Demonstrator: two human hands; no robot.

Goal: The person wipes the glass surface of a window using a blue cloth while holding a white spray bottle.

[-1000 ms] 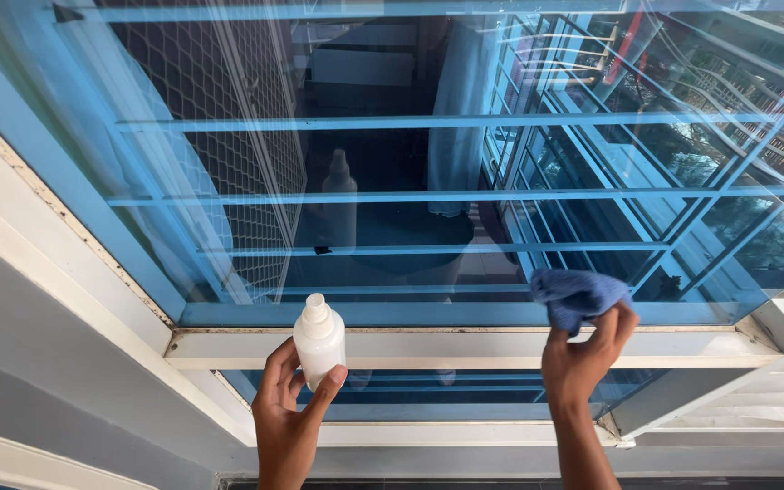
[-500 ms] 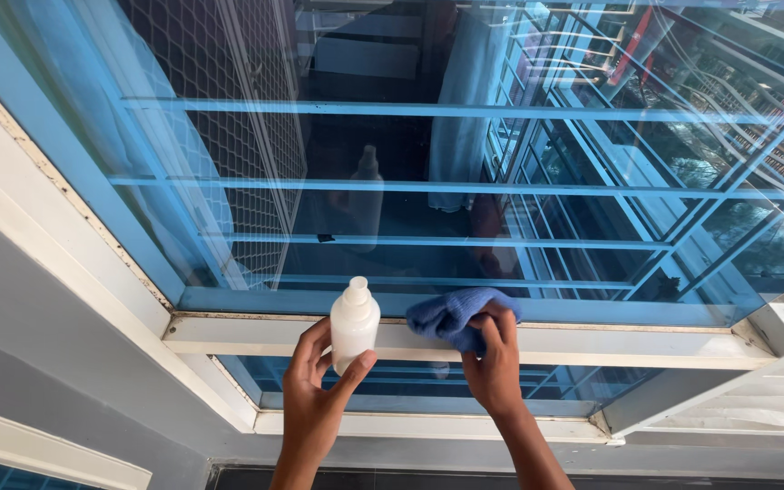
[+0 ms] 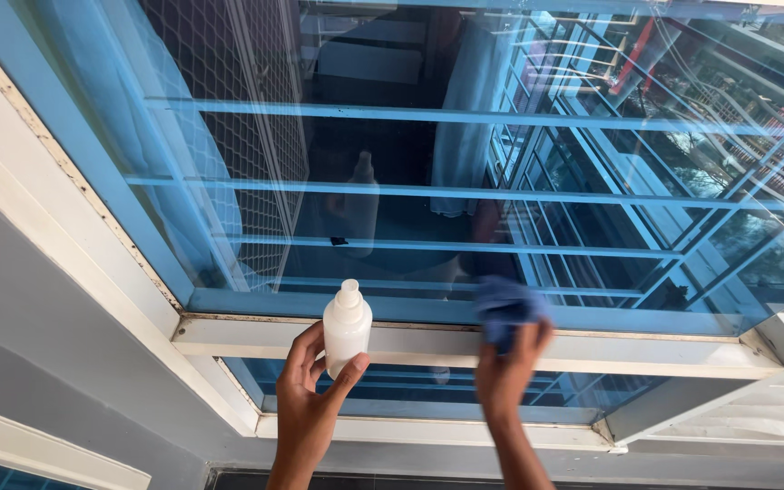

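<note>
The left hand (image 3: 312,399) is curled around a small white spray bottle (image 3: 347,327), thumb on one side and fingers on the other, holding it upright in front of the white frame rail (image 3: 610,352) that runs across the bottom of the window. The right hand (image 3: 508,367) is closed on a bunched blue cloth (image 3: 504,307) — hand and cloth are blurred, so the exact finger grip cannot be told — and the cloth lies against the lower edge of the glass pane (image 3: 392,154), just above the rail. Bottle and cloth sit near each other, the cloth a little to the right. The pane spreads wide above and to both sides of the hands — behind it run blue horizontal bars (image 3: 410,116), with a mesh screen (image 3: 220,100) towards the left edge.
</note>
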